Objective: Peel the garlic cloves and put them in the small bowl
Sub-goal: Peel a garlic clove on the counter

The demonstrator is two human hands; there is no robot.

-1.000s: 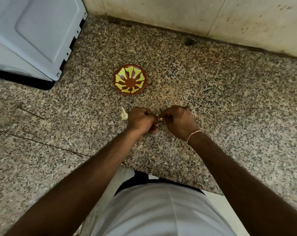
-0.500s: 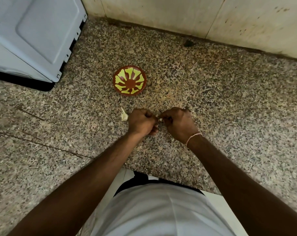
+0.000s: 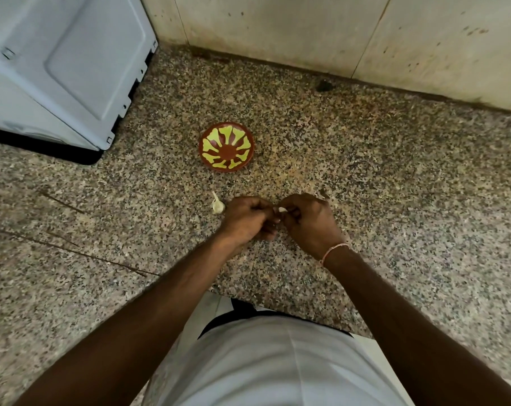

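Note:
A small brown bowl (image 3: 226, 146) with a yellow petal pattern sits on the speckled granite counter, with nothing visible inside it. Below it my left hand (image 3: 245, 219) and my right hand (image 3: 308, 222) meet fingertip to fingertip, both pinched on one white garlic clove (image 3: 282, 209), of which only a sliver shows. A second garlic piece (image 3: 217, 204) with a pointed stem lies on the counter, just left of my left hand.
A pale grey appliance (image 3: 63, 65) stands at the back left on a black base. A tiled wall (image 3: 336, 33) closes the back. The counter's front edge (image 3: 277, 310) runs just above my white shirt. Thin scratches mark the counter on the left.
Both hands stay pinched together on the clove in nearly the same spot; only the fingers have shifted slightly. The bowl and the loose garlic piece have not moved.

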